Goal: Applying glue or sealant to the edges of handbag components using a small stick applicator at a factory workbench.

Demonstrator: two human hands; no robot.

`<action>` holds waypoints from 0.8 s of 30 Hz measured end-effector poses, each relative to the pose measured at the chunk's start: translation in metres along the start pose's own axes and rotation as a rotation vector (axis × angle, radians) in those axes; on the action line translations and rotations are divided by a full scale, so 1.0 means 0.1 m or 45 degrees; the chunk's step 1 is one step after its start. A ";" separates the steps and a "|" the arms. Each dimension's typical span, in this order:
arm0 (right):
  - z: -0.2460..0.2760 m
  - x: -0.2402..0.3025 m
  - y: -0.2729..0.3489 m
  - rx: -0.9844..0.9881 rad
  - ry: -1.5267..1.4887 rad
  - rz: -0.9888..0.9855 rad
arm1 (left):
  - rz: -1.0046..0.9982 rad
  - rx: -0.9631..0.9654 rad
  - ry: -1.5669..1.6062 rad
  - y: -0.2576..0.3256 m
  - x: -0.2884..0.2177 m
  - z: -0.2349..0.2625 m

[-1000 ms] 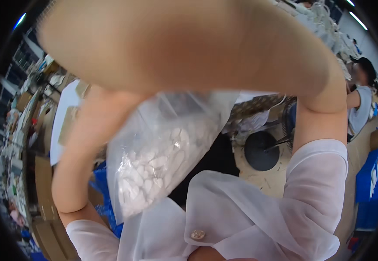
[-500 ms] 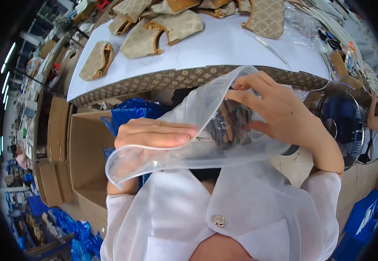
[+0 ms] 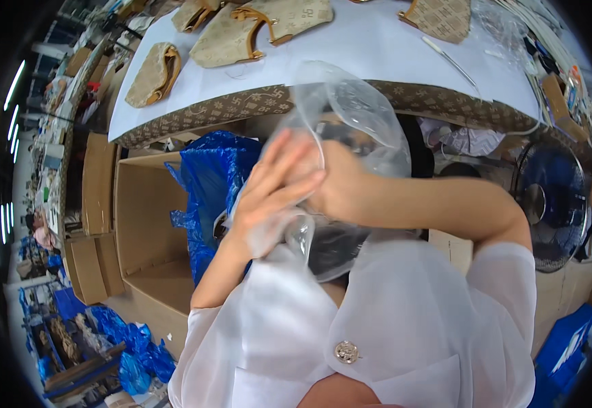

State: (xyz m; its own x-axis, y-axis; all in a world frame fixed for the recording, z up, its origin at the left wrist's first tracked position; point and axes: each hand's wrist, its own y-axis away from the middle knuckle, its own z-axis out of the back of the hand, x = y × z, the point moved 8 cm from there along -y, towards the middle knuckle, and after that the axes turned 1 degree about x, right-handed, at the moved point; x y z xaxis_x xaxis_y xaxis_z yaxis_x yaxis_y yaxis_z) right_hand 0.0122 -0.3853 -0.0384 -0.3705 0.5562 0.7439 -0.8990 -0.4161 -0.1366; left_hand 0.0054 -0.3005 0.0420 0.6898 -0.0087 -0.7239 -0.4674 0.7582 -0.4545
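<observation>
A floppy clear plastic piece [image 3: 379,130] with a thick, curved edge hangs in front of my chest. Its upper part overlaps the table front, while a lower fold lies against my shirt. My left hand [image 3: 272,178] rests against the plastic with fingers stretched out and somewhat apart; motion blurs their tips. Close beside it, my right hand [image 3: 342,178] is bent inward at the wrist and meets the left one. Its fingers are hidden behind the left hand and the plastic, and the hand is smeared by motion.
Tan patterned bag pieces with brown trim [image 3: 262,30] lie on the white-topped table [image 3: 350,51], near a pen-like tool [image 3: 449,61]. Below left stand an open cardboard box [image 3: 150,224] and a blue plastic bag [image 3: 218,173]. A fan [image 3: 551,204] stands at the right.
My hands have come together at the middle: the left moved right and up, the right moved left and down. The plastic, spread wide before, is now bunched and raised. The view has shifted slightly.
</observation>
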 end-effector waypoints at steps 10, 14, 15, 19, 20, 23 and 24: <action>1.88 0.30 0.64 -0.073 -0.267 0.268 | 0.671 -1.209 0.636 0.55 1.14 0.67; 1.87 -0.09 0.97 -0.510 -0.085 0.072 | 0.437 -1.004 0.910 0.32 1.20 0.63; 1.73 -0.16 0.93 -0.542 -0.118 0.017 | 0.441 -1.011 0.905 0.29 1.21 0.63; 1.40 -0.59 0.86 -0.482 -0.427 -0.254 | 0.155 -0.679 0.945 0.03 1.02 0.54; 1.41 -0.62 0.89 -0.484 -0.429 -0.255 | 0.298 -0.626 0.618 0.14 1.08 0.61; 1.62 -0.73 1.27 -0.960 -1.480 0.141 | 0.565 -0.498 -0.030 0.38 1.17 0.72; 1.66 -0.65 1.33 -0.973 -1.475 0.140 | 0.519 -0.657 0.271 0.42 1.21 0.78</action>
State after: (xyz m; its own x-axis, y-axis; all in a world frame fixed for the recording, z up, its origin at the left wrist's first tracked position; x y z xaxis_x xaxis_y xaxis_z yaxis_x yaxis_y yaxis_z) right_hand -0.0449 -0.5962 0.0037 -0.3825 -0.5153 0.7669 -0.9207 0.2825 -0.2694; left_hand 0.1126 -0.2191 -0.0236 0.3044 0.0437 -0.9515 -0.9061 0.3214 -0.2751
